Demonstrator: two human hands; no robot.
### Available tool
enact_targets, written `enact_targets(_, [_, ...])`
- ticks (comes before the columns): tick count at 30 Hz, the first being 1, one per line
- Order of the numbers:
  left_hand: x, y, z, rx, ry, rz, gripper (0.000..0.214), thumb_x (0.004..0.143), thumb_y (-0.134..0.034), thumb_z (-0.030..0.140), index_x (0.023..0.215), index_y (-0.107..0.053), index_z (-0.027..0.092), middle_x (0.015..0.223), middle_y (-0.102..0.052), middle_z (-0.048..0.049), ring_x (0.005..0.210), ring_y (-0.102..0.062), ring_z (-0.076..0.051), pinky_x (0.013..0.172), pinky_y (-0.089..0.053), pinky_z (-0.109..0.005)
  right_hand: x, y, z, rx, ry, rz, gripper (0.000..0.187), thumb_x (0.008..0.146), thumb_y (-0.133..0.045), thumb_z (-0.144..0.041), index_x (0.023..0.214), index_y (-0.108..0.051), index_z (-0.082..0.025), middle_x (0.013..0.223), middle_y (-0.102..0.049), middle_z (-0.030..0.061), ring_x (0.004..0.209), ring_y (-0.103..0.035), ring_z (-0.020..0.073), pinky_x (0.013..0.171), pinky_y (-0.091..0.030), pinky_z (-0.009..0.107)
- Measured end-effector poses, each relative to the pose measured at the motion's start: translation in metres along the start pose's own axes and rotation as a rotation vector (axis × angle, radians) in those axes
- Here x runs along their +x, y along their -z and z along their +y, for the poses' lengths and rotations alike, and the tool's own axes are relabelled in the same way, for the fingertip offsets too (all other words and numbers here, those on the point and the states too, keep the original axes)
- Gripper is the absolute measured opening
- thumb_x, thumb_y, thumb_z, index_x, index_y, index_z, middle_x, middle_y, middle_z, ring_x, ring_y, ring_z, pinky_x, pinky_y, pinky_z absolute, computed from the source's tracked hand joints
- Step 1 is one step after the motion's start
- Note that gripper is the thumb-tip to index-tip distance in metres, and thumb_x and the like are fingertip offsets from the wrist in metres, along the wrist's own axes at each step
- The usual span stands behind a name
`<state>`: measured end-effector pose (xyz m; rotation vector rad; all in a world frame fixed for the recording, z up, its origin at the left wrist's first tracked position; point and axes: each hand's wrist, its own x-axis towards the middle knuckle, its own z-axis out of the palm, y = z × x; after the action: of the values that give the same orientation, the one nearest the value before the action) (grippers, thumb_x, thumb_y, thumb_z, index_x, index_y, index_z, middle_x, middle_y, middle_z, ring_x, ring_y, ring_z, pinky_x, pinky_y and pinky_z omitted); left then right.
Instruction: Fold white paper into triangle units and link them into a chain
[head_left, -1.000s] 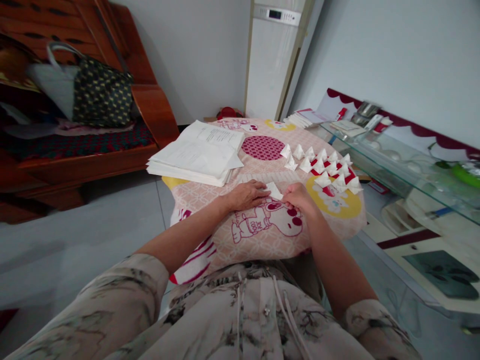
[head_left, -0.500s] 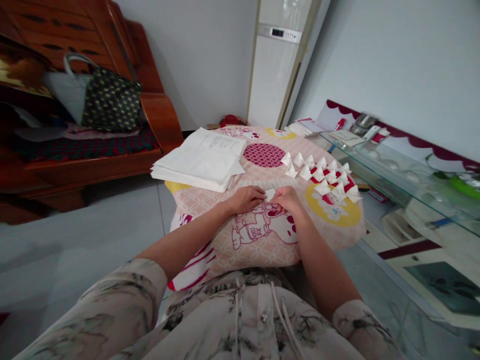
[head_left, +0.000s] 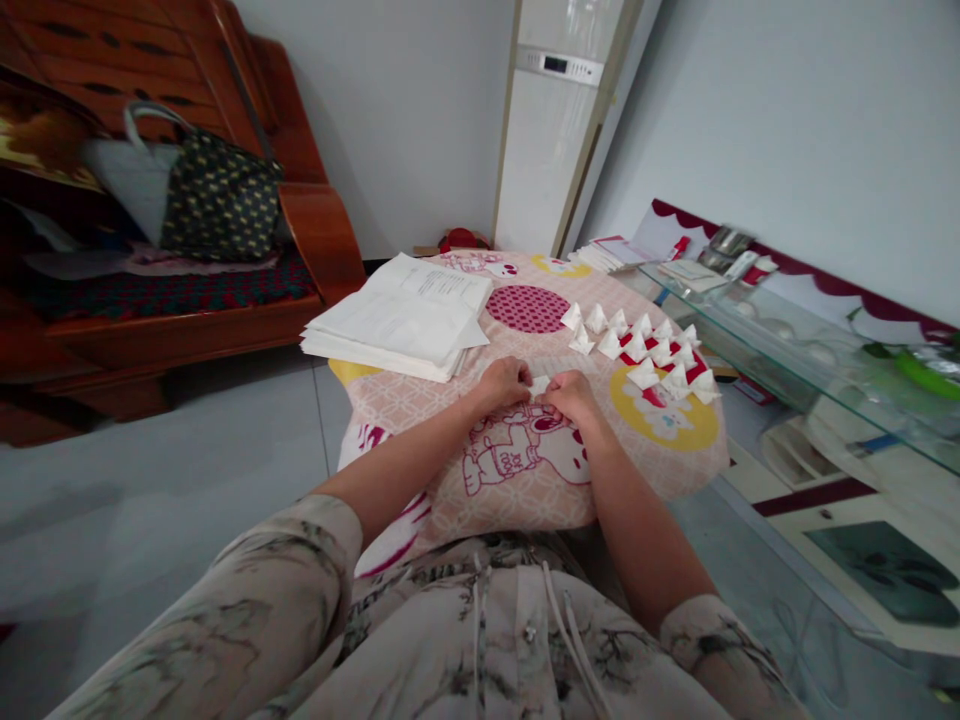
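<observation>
We have a small white paper piece [head_left: 539, 386] between our two hands, just above or on the cloth-covered counter [head_left: 457, 508]. The left hand's [head_left: 505, 384] grip looks pinched on its left edge, though the fingertips are partly hidden; the right hand's [head_left: 573, 397] grip is closed on the right edge. We judge it very light, fairly crisp and easily creased or torn, best taken by opposite edges with fingertips. A thick paper stack [head_left: 396, 318] lies beyond our left hand, limiting room there. Peaked, folded papers [head_left: 637, 347] stand in rows beyond our right, easily knocked by a wide sweep.
</observation>
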<state>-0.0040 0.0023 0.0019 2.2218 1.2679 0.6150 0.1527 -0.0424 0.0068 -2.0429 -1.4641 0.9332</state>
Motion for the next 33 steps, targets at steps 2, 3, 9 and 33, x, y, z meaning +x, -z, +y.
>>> enact_targets(2, [0.002,0.0,-0.002,-0.045,0.027,-0.015,0.021,0.063,-0.07,0.009,0.082,-0.076,0.015,0.08,-0.07,-0.0032,0.076,-0.061,-0.017,0.071,-0.05,-0.026,0.001,0.0,0.001,0.012,0.0,0.0,0.018,0.077,-0.072,-0.019,0.066,-0.058,-0.019,0.044,-0.054,-0.0034,0.037,-0.051,0.0116,0.036,-0.033,0.019])
enact_targets(3, [0.004,0.001,-0.003,-0.065,0.04,-0.022,0.023,0.062,-0.069,0.007,0.083,-0.076,0.014,0.079,-0.071,-0.003,0.075,-0.061,-0.017,0.07,-0.049,-0.026,0.001,0.0,0.002,0.019,-0.001,0.001,0.018,0.077,-0.072,-0.019,0.066,-0.058,-0.019,0.043,-0.054,-0.0037,0.037,-0.051,0.0112,0.036,-0.033,0.019])
enact_targets(9, [0.009,0.013,-0.016,-0.128,0.098,-0.07,0.037,0.058,-0.06,-0.001,0.086,-0.078,0.016,0.078,-0.072,-0.0005,0.072,-0.061,-0.014,0.065,-0.046,-0.022,-0.001,-0.002,0.003,0.037,0.014,0.023,0.018,0.076,-0.072,-0.018,0.065,-0.057,-0.019,0.043,-0.053,-0.0048,0.037,-0.05,0.01,0.035,-0.031,0.017])
enact_targets(33, [-0.003,0.018,-0.008,-0.278,-0.031,0.119,0.004,0.078,-0.068,0.019,0.075,-0.07,0.016,0.069,-0.067,0.0014,0.066,-0.058,-0.012,0.064,-0.044,-0.021,-0.002,0.015,0.019,0.274,0.318,0.588,0.034,0.075,-0.062,-0.048,0.085,-0.071,-0.016,0.084,-0.074,0.0058,0.08,-0.069,0.0209,0.069,-0.055,0.025])
